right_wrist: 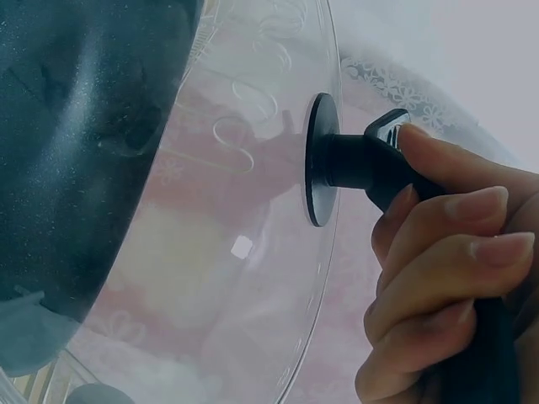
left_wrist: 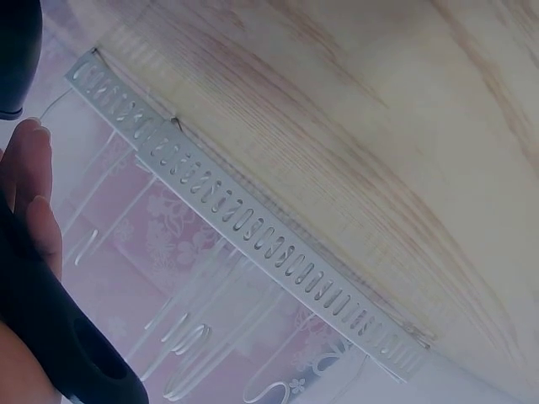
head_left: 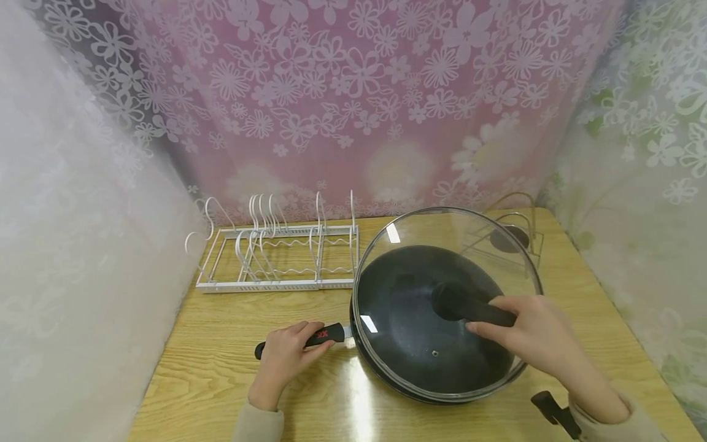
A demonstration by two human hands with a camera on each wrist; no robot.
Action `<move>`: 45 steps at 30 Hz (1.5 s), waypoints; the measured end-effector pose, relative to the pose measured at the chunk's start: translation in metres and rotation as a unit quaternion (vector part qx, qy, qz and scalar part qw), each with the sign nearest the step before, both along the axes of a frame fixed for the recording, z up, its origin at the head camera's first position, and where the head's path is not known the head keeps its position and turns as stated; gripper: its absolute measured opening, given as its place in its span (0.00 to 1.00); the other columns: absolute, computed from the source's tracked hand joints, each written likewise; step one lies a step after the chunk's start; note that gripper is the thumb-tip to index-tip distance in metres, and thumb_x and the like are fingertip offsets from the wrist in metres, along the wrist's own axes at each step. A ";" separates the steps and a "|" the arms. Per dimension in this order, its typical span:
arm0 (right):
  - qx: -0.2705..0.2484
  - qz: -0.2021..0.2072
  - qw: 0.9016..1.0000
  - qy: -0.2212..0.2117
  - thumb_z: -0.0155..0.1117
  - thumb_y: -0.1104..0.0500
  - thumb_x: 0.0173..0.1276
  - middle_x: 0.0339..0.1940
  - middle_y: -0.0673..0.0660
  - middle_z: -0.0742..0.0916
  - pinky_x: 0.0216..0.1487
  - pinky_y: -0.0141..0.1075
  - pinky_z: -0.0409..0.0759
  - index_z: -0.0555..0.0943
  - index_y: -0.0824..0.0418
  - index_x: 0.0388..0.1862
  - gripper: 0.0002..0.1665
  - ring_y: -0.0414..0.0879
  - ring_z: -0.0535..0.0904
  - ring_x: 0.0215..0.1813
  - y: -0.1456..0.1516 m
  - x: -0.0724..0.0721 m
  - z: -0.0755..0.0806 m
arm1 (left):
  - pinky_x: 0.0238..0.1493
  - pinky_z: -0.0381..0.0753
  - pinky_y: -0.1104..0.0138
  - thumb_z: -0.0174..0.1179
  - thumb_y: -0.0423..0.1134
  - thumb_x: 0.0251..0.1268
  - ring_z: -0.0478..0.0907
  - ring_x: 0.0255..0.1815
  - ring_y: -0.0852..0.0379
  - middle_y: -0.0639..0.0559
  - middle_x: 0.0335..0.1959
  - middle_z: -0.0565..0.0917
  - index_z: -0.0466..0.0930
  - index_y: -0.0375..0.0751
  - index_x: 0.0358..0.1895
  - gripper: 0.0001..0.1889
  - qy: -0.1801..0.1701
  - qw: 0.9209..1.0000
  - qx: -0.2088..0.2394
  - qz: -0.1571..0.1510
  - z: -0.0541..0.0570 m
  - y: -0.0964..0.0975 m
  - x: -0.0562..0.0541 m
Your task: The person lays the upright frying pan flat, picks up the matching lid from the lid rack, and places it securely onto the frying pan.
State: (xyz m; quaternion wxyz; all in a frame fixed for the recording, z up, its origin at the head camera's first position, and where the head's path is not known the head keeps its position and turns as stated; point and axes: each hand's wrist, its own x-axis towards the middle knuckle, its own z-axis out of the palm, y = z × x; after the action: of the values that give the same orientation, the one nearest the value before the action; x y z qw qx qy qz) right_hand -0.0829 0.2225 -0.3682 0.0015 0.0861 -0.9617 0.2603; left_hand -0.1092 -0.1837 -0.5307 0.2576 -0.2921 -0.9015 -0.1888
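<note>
A dark frying pan (head_left: 394, 385) is at the centre right of the table in the head view, its handle (head_left: 329, 334) pointing left. My left hand (head_left: 289, 356) grips that black handle, thumb along its near side. Over the pan is a large clear glass lid (head_left: 442, 227) with a metal rim, reaching past the pan's far edge. My right hand (head_left: 530, 334) holds the lid's black handle (head_left: 469, 307). In the right wrist view, several fingers curl round this handle (right_wrist: 392, 172), thumb near its top.
A white wire rack (head_left: 284, 285) with upright loops stands at the back left. Behind the lid, at the back right, a small wire stand (head_left: 538, 242) shows. Another black handle (head_left: 547, 405) lies by my right sleeve. Patterned curtains (head_left: 342, 110) enclose the table (head_left: 221, 380).
</note>
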 end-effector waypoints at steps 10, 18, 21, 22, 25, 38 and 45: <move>-0.003 0.002 0.999 -0.032 0.74 0.36 0.55 0.28 0.51 0.86 0.30 0.39 0.76 0.88 0.56 0.39 0.26 0.45 0.78 0.29 -0.001 -0.013 -0.005 | 0.16 0.62 0.79 0.75 0.52 0.52 0.65 0.14 0.70 0.57 0.25 0.83 0.87 0.46 0.40 0.17 -0.009 1.000 0.006 0.000 0.001 0.000 0.002; -0.033 0.020 0.996 -0.084 0.73 0.38 0.58 0.11 0.45 0.75 0.19 0.34 0.66 0.85 0.52 0.31 0.18 0.42 0.73 0.16 -0.001 -0.023 -0.009 | 0.16 0.64 0.78 0.75 0.52 0.51 0.67 0.14 0.69 0.57 0.26 0.84 0.87 0.46 0.41 0.18 -0.009 1.000 0.004 0.002 0.001 0.000 0.002; -0.047 0.027 0.994 -0.097 0.73 0.40 0.58 0.09 0.45 0.74 0.17 0.33 0.64 0.84 0.53 0.27 0.18 0.43 0.72 0.14 0.000 -0.026 -0.012 | 0.15 0.63 0.78 0.75 0.52 0.50 0.67 0.14 0.69 0.57 0.25 0.84 0.87 0.46 0.41 0.18 -0.009 1.000 0.003 0.003 0.002 0.001 0.002; -0.050 0.028 0.993 -0.100 0.73 0.41 0.58 0.08 0.45 0.73 0.16 0.32 0.64 0.83 0.53 0.26 0.18 0.43 0.71 0.13 0.000 -0.028 -0.013 | 0.15 0.63 0.78 0.75 0.52 0.50 0.67 0.14 0.69 0.57 0.25 0.84 0.87 0.46 0.41 0.18 -0.009 1.000 0.003 0.003 0.002 0.001 0.002; -0.054 0.028 0.992 -0.115 0.74 0.41 0.58 0.07 0.45 0.72 0.16 0.32 0.64 0.84 0.55 0.28 0.19 0.43 0.71 0.13 0.000 -0.032 -0.016 | 0.15 0.62 0.78 0.75 0.52 0.50 0.65 0.14 0.70 0.57 0.24 0.83 0.87 0.46 0.41 0.18 -0.009 1.000 0.002 0.003 0.003 0.001 0.002; -0.123 0.036 0.975 -0.183 0.76 0.47 0.57 0.06 0.46 0.69 0.16 0.35 0.68 0.83 0.70 0.51 0.32 0.40 0.61 0.10 -0.003 -0.045 -0.027 | 0.15 0.59 0.79 0.74 0.52 0.51 0.62 0.14 0.70 0.58 0.22 0.80 0.87 0.46 0.40 0.18 -0.005 1.000 0.000 0.004 0.004 0.001 0.003; -0.137 0.056 0.972 -0.184 0.77 0.53 0.55 0.06 0.46 0.69 0.16 0.34 0.68 0.83 0.71 0.45 0.26 0.38 0.61 0.10 -0.004 -0.047 -0.031 | 0.15 0.61 0.79 0.76 0.50 0.49 0.64 0.13 0.70 0.58 0.23 0.82 0.87 0.45 0.40 0.17 -0.005 1.000 0.002 0.003 0.003 0.001 0.003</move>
State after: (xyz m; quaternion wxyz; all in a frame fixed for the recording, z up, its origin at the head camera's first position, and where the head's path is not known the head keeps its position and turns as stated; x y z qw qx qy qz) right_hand -0.1297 0.2185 -0.3996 -0.1784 0.0891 -0.8942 0.4007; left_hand -0.1058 -0.1826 -0.5277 0.2542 -0.2882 -0.9032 -0.1913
